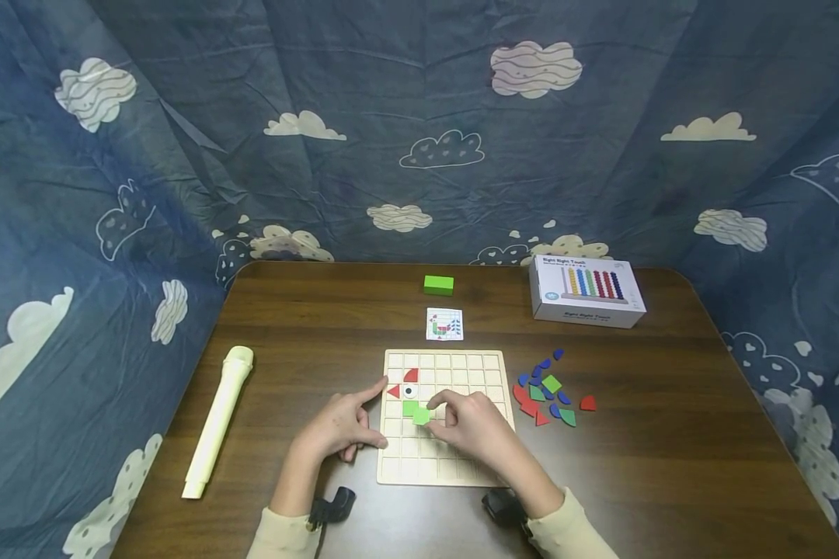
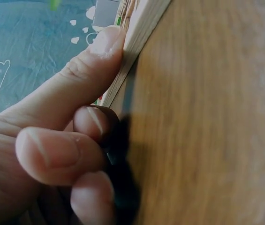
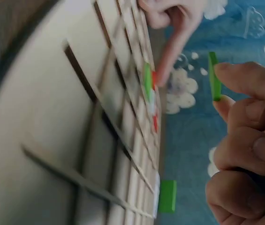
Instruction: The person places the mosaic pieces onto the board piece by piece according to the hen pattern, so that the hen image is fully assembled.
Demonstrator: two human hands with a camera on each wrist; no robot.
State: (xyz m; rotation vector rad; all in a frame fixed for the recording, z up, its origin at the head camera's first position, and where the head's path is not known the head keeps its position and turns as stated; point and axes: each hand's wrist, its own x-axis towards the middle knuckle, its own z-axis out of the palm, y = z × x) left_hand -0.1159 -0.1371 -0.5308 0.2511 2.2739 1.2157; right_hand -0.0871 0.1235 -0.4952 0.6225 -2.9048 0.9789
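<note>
My right hand [image 1: 477, 425] pinches a green square tile [image 1: 421, 417] between thumb and index finger. In the right wrist view, the tile [image 3: 214, 77] stands clear of the gridded wooden board [image 1: 405, 470]. My left hand [image 1: 341, 423] touches the board's left edge with thumb and index finger spread apart, the other fingers curled under. On the board's left side lie a red quarter-round tile [image 1: 412, 375], a white tile with a black dot [image 1: 409, 391], a red triangle [image 1: 395, 392] and another green square [image 1: 409, 407], which the held tile partly overlaps in the head view.
Loose red, blue and green tiles [image 1: 529, 406] lie right of the board. Behind it are a pattern card [image 1: 444, 324] and a green block [image 1: 438, 286]. A white box [image 1: 587, 290] stands at the back right, and a pale yellow stick [image 1: 218, 423] lies at the left.
</note>
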